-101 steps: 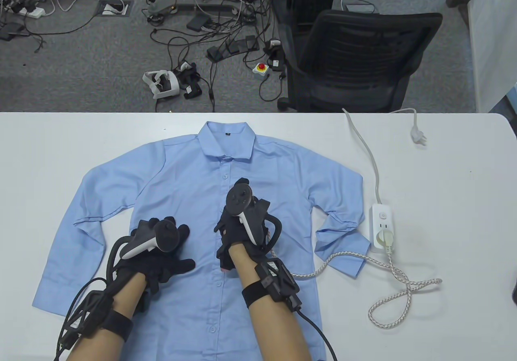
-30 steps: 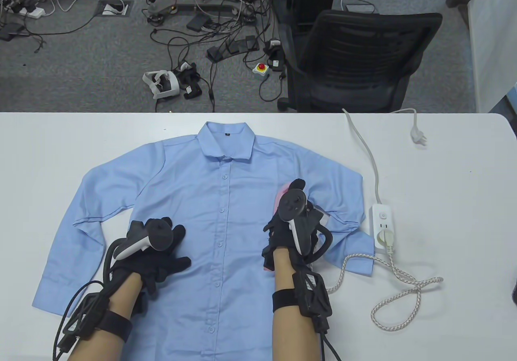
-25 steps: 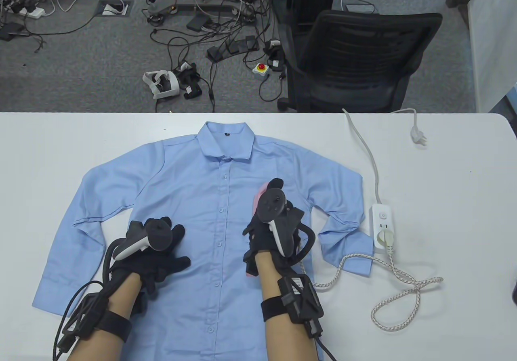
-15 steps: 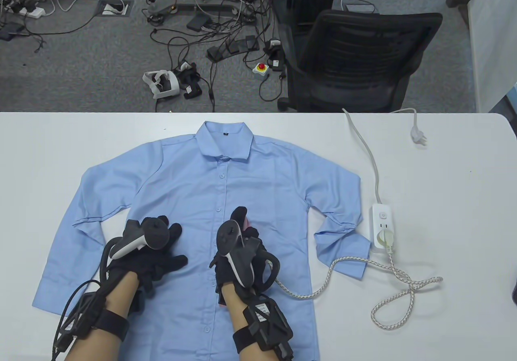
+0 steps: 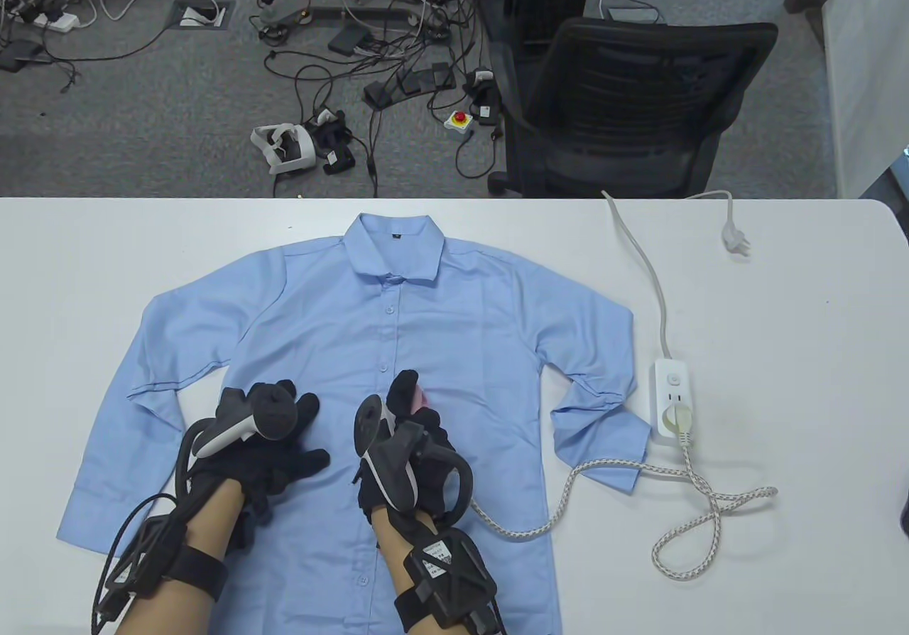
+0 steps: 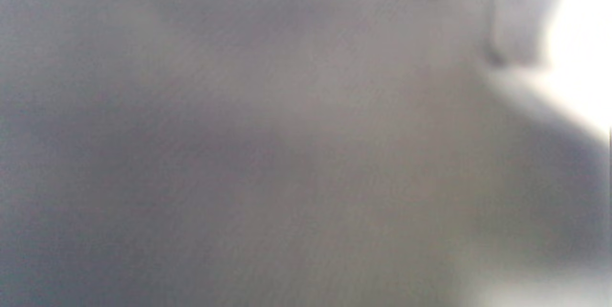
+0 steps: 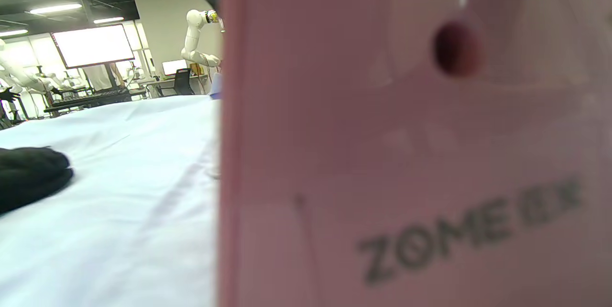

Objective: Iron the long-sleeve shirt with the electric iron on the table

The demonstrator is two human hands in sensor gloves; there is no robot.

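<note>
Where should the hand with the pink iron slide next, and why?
Probably up the button line toward the collar. The right hand holds the pink iron low on the shirt, beside the flat left hand, so the fabric ahead lies free.

Shirt (image 5: 454, 308) flat on tabletop (image 5: 781, 379); iron (image 5: 419, 399) on its front, right of left hand (image 5: 266, 443); power strip (image 5: 671, 397) farther right.

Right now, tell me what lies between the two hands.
Table view: only bare blue shirt fabric and its button placket between left hand and right hand.
</note>
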